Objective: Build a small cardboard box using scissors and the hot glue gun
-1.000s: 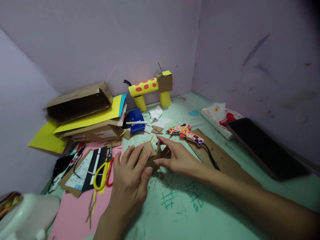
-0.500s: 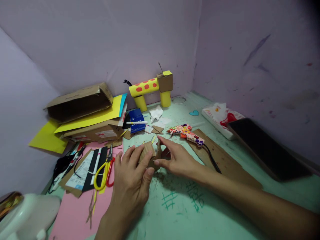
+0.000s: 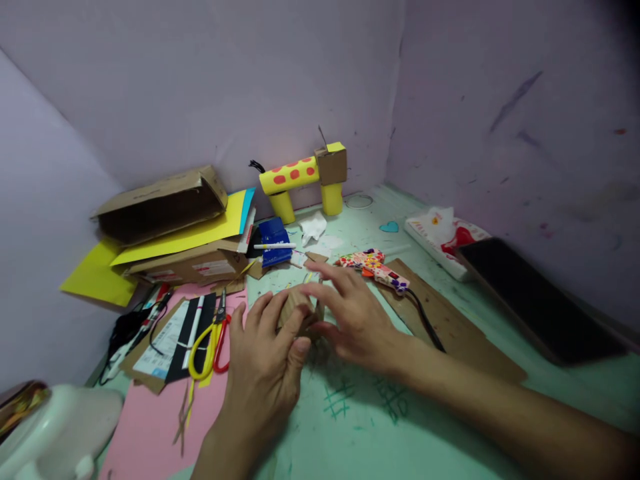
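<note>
Between my two hands, low over the table, is a small cardboard box [image 3: 295, 308]. My left hand [image 3: 267, 353] is closed around its left and near side, the thumb along the front. From the right, my right hand [image 3: 353, 313] has its fingers and thumb on the box's right side, where a cardboard flap shows partly behind the fingers. The far and lower sides of the box are hidden by my hands. Just beyond my right hand lies a flower-patterned hot glue gun [image 3: 373, 263]. Yellow-handled scissors [image 3: 203, 353] rest left of my left hand.
A yellow paper-tube animal with red spots [image 3: 290, 175] stands at the back wall. Cardboard boxes and yellow paper [image 3: 180, 237] are stacked at the left. Pink paper [image 3: 150, 427] lies near left. A cardboard sheet [image 3: 450, 327], tissue pack [image 3: 435, 243] and dark tablet-like slab [image 3: 535, 300] are at the right.
My right hand's fingers have moved left and over the flap, now pressing against the box's right side. My left hand keeps its hold.
</note>
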Demonstrator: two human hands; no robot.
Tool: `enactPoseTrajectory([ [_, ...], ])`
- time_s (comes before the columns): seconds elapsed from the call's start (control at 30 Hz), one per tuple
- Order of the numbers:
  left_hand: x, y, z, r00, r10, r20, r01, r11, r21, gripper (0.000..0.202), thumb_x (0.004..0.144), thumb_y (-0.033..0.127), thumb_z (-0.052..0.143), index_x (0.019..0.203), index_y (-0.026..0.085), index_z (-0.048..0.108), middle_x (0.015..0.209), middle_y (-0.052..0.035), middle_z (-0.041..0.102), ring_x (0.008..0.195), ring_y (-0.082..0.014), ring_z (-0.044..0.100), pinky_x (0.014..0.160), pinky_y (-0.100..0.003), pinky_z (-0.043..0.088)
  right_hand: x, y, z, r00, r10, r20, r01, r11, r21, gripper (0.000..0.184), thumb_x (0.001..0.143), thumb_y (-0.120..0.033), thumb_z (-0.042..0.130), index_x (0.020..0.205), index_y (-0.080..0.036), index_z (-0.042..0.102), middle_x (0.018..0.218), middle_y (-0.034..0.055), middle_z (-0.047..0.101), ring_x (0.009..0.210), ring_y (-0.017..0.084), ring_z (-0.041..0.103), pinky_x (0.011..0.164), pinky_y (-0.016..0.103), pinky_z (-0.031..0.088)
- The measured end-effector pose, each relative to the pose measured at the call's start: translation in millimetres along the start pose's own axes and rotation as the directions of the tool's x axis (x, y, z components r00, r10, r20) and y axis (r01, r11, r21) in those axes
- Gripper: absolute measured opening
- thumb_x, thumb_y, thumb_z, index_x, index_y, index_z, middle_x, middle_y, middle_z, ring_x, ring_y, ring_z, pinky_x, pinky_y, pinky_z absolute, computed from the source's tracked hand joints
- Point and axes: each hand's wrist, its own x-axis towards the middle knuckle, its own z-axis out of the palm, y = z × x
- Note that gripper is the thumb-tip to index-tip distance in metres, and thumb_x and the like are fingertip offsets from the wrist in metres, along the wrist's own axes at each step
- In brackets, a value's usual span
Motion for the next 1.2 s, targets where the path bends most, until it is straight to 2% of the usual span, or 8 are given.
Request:
enactPoseTrajectory([
  [0.07,-1,-4,0.6,0.998,0.060,0.004,-0.060,0.998,0.025,0.042,0.093,0.027,0.039,0.133,0.021,0.049,0.132,-0.0177,0.055,0.117,-0.0346,0.049,0.092,-0.058,0.034,0,-1,1,0.996,-0.086,0.010,0.085,0.996,0.037,0.045,0.077,-0.005,0.059,0.118,-0.023,0.051,0.122,0.0094,0.062,0.106,0.026,0.054,0.095,0.046,0.042],
  [0.17,-2,-6,-0.2,0.994,0.105,0.011,-0.105,0.994,0.017,0.042,0.093,0.027,0.040,0.134,0.022,0.047,0.133,-0.0177,0.055,0.118,-0.0358,0.049,0.093,-0.061,0.032,2,-1,3,0.998,-0.048,0.034,0.044,0.994,0.103,0.052,0.074,-0.004,0.060,0.122,-0.022,0.049,0.105,0.0062,0.068,0.093,0.023,0.055,0.089,0.042,0.044],
  [0.3,-5,-2,-5.2,1.000,-0.021,-0.020,0.018,0.991,-0.129,0.038,0.095,0.024,0.036,0.131,0.019,0.048,0.132,-0.0162,0.056,0.124,-0.0317,0.049,0.104,-0.061,0.024,4,-1,0,0.994,-0.075,0.075,0.070,0.995,0.074,0.048,0.073,-0.002,0.058,0.116,-0.022,0.052,0.107,0.0056,0.068,0.094,0.024,0.055,0.090,0.043,0.041],
  [0.43,-7,-6,-11.5,0.981,-0.168,-0.096,0.135,0.949,-0.283,0.038,0.088,0.026,0.052,0.126,0.018,0.050,0.130,-0.0155,0.057,0.123,-0.0282,0.051,0.107,-0.055,0.031,6,-1,-3,0.990,-0.104,0.095,0.102,0.994,0.032,0.034,0.075,-0.003,0.058,0.103,-0.020,0.058,0.108,0.0069,0.070,0.096,0.025,0.057,0.095,0.047,0.037],
  [0.6,-9,-14,-11.5,0.925,-0.380,-0.010,0.346,0.852,-0.393,0.036,0.079,0.022,0.062,0.114,0.017,0.060,0.133,-0.0163,0.055,0.125,-0.0301,0.051,0.101,-0.051,0.043,6,-3,-3,0.992,-0.111,0.064,0.109,0.994,0.026,0.027,0.075,-0.004,0.059,0.098,-0.018,0.062,0.105,0.0084,0.071,0.094,0.025,0.058,0.094,0.049,0.038],
  [0.7,-9,-13,-7.6,0.897,-0.441,0.012,0.395,0.791,-0.468,0.029,0.078,0.020,0.059,0.106,0.017,0.065,0.130,-0.0164,0.058,0.122,-0.0298,0.054,0.101,-0.050,0.044,6,-6,-3,0.994,-0.102,0.038,0.101,0.994,0.032,0.025,0.075,-0.005,0.059,0.096,-0.018,0.063,0.103,0.0082,0.071,0.092,0.025,0.058,0.094,0.052,0.037],
  [1.0,-11,-11,-1.8,0.887,-0.456,-0.078,0.350,0.773,-0.529,0.024,0.075,0.017,0.061,0.097,0.017,0.068,0.120,-0.0170,0.062,0.114,-0.0310,0.058,0.096,-0.053,0.046,10,-13,0,0.989,-0.132,-0.067,0.127,0.990,-0.064,0.014,0.075,-0.012,0.066,0.086,-0.020,0.067,0.089,0.0044,0.075,0.085,0.025,0.059,0.097,0.057,0.035],
  [1.2,-13,-13,1.4,0.892,-0.440,-0.099,0.331,0.788,-0.519,0.024,0.075,0.016,0.061,0.099,0.018,0.067,0.121,-0.0162,0.062,0.114,-0.0306,0.058,0.095,-0.054,0.045,10,-13,-4,0.986,-0.166,-0.033,0.162,0.981,-0.108,0.021,0.071,-0.018,0.070,0.092,-0.020,0.068,0.094,0.0055,0.075,0.089,0.029,0.060,0.100,0.062,0.029],
])
